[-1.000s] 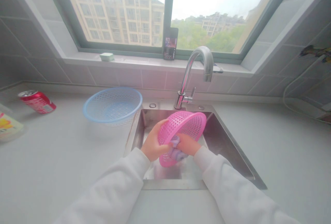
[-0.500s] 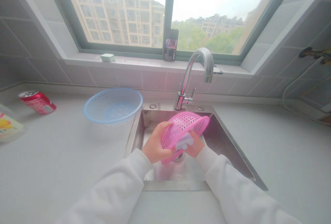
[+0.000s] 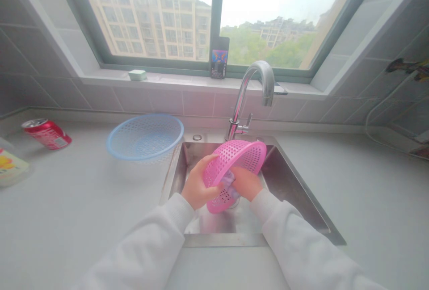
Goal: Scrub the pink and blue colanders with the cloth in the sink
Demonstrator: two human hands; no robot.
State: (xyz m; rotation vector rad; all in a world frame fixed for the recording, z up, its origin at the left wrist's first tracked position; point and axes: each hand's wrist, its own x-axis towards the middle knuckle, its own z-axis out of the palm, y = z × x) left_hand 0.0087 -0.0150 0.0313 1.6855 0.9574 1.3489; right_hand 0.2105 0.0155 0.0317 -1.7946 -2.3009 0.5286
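The pink basket (image 3: 223, 160) is in the sink's opening, tipped on its side — its wide mouth turns toward the right hand (image 3: 247, 183). It is hard to tell if the basket touches the sink (image 3: 228, 240) anywhere. The left hand (image 3: 197, 188) grips the basket on its left side, with the thumb on the rim and the other fingers wrapped around the outside. The right hand reaches into the mouth, and its fingers are bunched around a pale purple cloth (image 3: 229, 180), which is pressed to the inside near the rim. Some of those fingertips are hidden.

It looks like a rubbing step. To do it well, the left hand should hold the rim tight so the basket does not spin, and the right hand should keep the cloth flat and push gently. Little holes cover the wall, so small circles would likely work best — and a wet rim could slip.

The tap (image 3: 268, 86) bends over the back of the sink, and no water shows from it. To the left of the sink, a blue basket (image 3: 147, 140) sits on the pale surface (image 3: 100, 223). Farther left of the sink, a red can (image 3: 47, 134) lies tilted.
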